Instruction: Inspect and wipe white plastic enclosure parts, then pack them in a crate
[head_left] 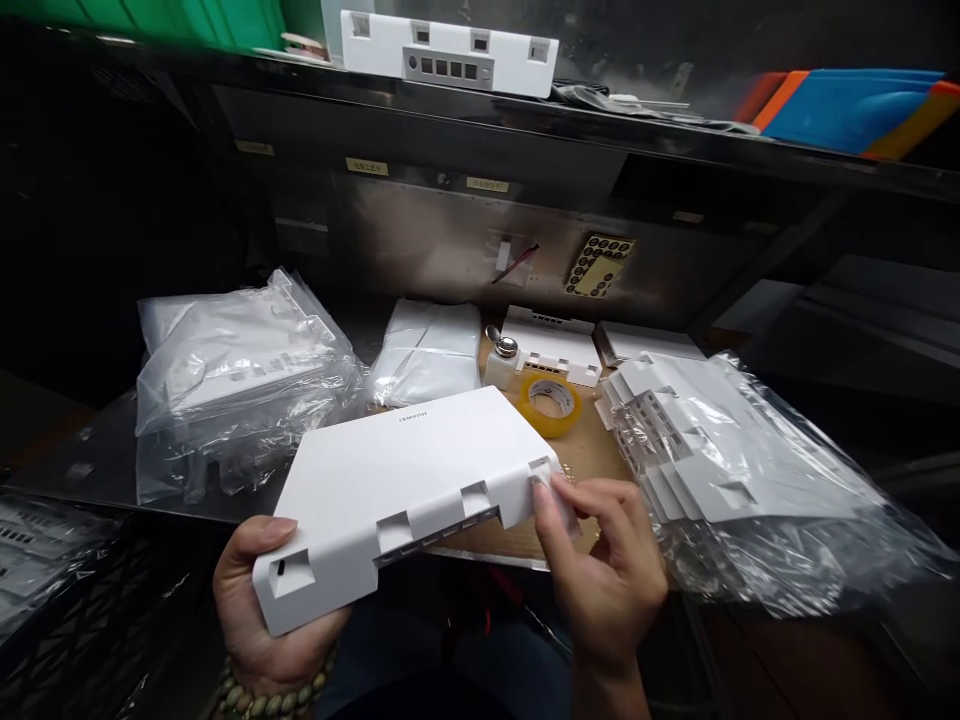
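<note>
A white plastic device cover (405, 460) with upside-down HUAWEI lettering is held tilted over the bench, its edge with square notches toward me. My left hand (277, 590) grips its near left corner, thumb on top and fingers underneath. At the right end, my right hand (607, 560) is closed in a pinch, with the thumb and index finger touching the cover around the corner notch. Something pale shows behind those fingertips, too hidden to name. Just beyond the cover lies a roll of yellow tape (550, 405), beside a small pump bottle (501, 360).
Bagged white covers lie at left (240, 370) and a bagged stack (697, 430) at right. Flat plastic bags (427, 345) and another white cover (555, 345) sit at the back. Above runs a shelf (450, 115) bearing a white cover (450, 55) and a blue-orange object (855, 110).
</note>
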